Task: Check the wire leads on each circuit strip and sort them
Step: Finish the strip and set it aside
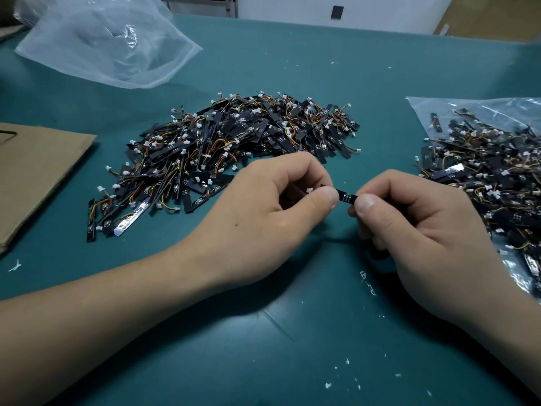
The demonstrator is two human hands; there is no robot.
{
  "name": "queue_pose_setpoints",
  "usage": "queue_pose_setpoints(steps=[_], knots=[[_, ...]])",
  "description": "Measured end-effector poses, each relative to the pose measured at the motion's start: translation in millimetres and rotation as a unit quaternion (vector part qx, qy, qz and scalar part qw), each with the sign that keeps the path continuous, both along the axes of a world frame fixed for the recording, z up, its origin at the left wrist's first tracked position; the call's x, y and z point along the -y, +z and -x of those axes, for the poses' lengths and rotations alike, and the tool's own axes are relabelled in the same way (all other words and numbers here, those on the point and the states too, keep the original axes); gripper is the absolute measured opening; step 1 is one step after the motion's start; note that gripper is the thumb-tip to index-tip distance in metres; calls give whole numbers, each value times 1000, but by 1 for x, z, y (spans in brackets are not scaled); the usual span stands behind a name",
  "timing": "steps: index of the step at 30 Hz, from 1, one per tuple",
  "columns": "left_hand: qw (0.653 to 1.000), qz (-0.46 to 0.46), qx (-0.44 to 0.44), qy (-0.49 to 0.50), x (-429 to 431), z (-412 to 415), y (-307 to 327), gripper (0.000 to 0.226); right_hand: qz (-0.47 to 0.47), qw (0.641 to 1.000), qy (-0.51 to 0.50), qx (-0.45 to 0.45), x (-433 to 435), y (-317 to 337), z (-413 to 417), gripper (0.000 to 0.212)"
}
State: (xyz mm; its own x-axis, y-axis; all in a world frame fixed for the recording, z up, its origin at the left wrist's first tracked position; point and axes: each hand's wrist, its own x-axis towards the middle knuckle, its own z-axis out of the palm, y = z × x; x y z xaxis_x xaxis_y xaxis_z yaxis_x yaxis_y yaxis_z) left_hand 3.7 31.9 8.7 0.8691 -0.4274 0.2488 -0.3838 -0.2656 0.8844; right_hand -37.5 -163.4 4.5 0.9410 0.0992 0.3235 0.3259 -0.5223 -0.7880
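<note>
A short black circuit strip [347, 197] with small white pads is held level between both hands, just above the teal table [292, 332]. My left hand [272, 209] pinches its left end, where a white connector [309, 190] shows by the thumb. My right hand [415, 227] pinches the right end between thumb and forefinger. Most of the strip and its wires are hidden by my fingers. A large loose pile of strips [222, 150] with coloured wires lies beyond my left hand. A second heap of strips [491, 183] lies on a clear plastic bag to the right.
An empty crumpled clear bag [108, 42] lies at the back left. Flat brown cardboard [38, 171] covers the left edge of the table. Small white plastic scraps [351, 382] dot the near table surface.
</note>
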Motion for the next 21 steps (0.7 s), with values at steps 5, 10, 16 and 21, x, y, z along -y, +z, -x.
queue_pose_setpoints(steps=[5,10,16,21], knots=[[1000,16,-14,-9,0,0,-1,13,2,1000,-4,0,0,0,0,26],[999,29,-9,-12,-1,-1,0,13,0,1000,7,2,1,0,1,24],[999,43,-16,-14,0,-1,-1,13,-5,1000,-5,8,0,0,1,21],[999,39,-14,-19,-1,-1,-2,16,6,1000,0,8,0,0,2,23]])
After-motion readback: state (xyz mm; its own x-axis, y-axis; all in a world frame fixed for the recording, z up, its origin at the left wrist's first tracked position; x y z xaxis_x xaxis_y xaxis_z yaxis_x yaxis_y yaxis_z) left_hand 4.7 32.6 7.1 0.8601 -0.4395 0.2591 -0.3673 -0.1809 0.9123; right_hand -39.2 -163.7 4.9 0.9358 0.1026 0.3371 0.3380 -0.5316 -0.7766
